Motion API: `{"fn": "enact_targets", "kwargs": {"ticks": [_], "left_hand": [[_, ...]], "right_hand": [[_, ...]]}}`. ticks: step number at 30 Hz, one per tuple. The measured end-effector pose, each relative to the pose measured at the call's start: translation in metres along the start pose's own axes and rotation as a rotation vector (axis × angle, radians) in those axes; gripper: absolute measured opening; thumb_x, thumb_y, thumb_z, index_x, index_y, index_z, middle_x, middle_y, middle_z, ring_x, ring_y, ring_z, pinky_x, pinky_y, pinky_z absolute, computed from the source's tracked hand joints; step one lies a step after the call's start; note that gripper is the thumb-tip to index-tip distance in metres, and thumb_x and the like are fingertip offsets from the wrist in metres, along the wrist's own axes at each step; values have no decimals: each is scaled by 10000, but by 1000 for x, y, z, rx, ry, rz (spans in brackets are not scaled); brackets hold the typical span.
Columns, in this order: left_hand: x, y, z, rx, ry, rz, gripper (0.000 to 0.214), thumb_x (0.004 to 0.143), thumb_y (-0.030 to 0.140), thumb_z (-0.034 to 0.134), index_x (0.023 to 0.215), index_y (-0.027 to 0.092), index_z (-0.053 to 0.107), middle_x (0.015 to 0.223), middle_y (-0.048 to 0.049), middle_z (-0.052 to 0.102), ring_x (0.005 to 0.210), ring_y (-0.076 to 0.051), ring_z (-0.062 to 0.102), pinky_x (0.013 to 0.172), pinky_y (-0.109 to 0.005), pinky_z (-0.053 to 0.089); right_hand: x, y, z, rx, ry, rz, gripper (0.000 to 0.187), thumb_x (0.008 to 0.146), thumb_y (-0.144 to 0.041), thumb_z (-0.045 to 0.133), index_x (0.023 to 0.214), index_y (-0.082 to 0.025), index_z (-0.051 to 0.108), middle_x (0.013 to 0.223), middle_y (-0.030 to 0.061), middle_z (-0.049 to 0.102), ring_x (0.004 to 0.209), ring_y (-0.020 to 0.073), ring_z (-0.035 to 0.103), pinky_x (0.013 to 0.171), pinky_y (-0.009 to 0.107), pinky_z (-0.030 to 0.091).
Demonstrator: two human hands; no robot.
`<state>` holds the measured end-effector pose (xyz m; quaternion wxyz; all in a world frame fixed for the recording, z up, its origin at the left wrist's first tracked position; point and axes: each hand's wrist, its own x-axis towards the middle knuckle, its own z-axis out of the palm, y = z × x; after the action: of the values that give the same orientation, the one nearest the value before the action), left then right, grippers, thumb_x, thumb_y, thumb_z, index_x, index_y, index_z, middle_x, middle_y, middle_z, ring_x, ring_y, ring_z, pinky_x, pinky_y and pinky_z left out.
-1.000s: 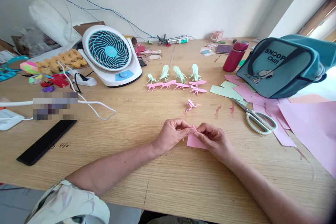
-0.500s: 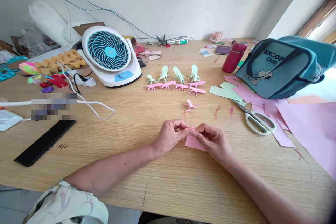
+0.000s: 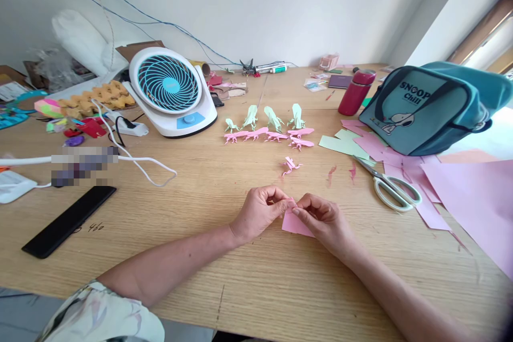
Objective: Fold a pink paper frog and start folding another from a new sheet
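Note:
Between both hands is a small piece of pink paper (image 3: 295, 224), its lower edge hanging flat toward me and its top pinched. My left hand (image 3: 262, 211) grips the paper's upper left with thumb and forefinger. My right hand (image 3: 325, 218) pinches it from the right, thumb close to the left one. The fingers partly hide the fold at the top. Just beyond the hands stands a small pink folded-paper figure (image 3: 290, 165). Farther back are several pink insect-like paper figures (image 3: 256, 133) and a row of green paper figures (image 3: 273, 118).
To the right lie scissors (image 3: 395, 189), green paper (image 3: 340, 144), pink sheets (image 3: 473, 197), a red flask (image 3: 356, 93) and a teal bag (image 3: 425, 109). On the left are a white fan (image 3: 170, 85), a black bar-shaped object (image 3: 70, 219) and a white cable (image 3: 154, 163).
The whole view has shifted slightly, with things sitting a little lower in the picture. Both hands keep their pinch on the pink paper, and the fingers have moved only slightly at its top.

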<state>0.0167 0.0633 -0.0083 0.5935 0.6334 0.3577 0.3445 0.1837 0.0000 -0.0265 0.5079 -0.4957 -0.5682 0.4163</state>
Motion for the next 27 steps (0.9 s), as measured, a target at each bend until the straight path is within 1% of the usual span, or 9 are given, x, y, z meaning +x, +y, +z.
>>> {"fn": "enact_targets", "kwargs": {"ticks": [8, 13, 16, 19, 22, 25, 27], "left_hand": [[0, 6, 1, -40, -9, -37, 332, 699, 411, 810, 706, 102, 687, 663, -22, 668, 511, -69, 541, 501, -184, 454], [-1, 7, 1, -55, -8, -17, 304, 692, 374, 820, 703, 105, 681, 667, -18, 672, 544, -77, 558, 521, -182, 473], [0, 6, 1, -74, -11, -21, 302, 692, 368, 821, 690, 107, 668, 641, -5, 652, 540, -71, 548, 520, -176, 457], [1, 6, 0, -83, -39, -51, 315, 710, 388, 807, 699, 104, 671, 594, 11, 617, 507, -63, 523, 510, -177, 432], [1, 5, -1, -92, -58, -82, 325, 729, 407, 789, 719, 102, 677, 597, 7, 615, 491, -59, 507, 504, -184, 416], [0, 5, 0, -95, -55, -64, 313, 747, 398, 769, 718, 103, 669, 645, -9, 637, 504, -62, 513, 509, -191, 413], [0, 5, 0, -79, -42, -35, 291, 763, 375, 751, 701, 107, 655, 632, -2, 622, 512, -61, 505, 521, -191, 410]], "right_hand": [[-1, 5, 0, 2, 3, 8, 274, 850, -385, 678, 702, -165, 607, 601, -29, 484, 559, 102, 388, 520, 240, 306], [0, 6, 2, -13, 7, 1, 269, 854, -374, 679, 697, -171, 599, 603, -26, 505, 562, 105, 411, 523, 239, 315], [-1, 6, 3, -10, 6, -7, 269, 857, -378, 678, 695, -178, 599, 611, -20, 524, 570, 111, 434, 530, 238, 334], [-3, 8, 3, 12, 3, -3, 272, 867, -392, 669, 708, -184, 597, 652, -8, 552, 608, 122, 465, 563, 245, 361], [-5, 10, 2, 4, -2, 18, 278, 879, -401, 660, 717, -186, 588, 666, -9, 538, 616, 122, 444, 571, 253, 350], [-6, 11, 2, -18, -14, 17, 283, 887, -398, 651, 714, -186, 582, 663, -14, 519, 614, 120, 431, 571, 259, 338], [-6, 11, 2, -22, -25, 14, 276, 881, -392, 661, 715, -185, 583, 656, -17, 511, 610, 118, 426, 568, 259, 334]]}}
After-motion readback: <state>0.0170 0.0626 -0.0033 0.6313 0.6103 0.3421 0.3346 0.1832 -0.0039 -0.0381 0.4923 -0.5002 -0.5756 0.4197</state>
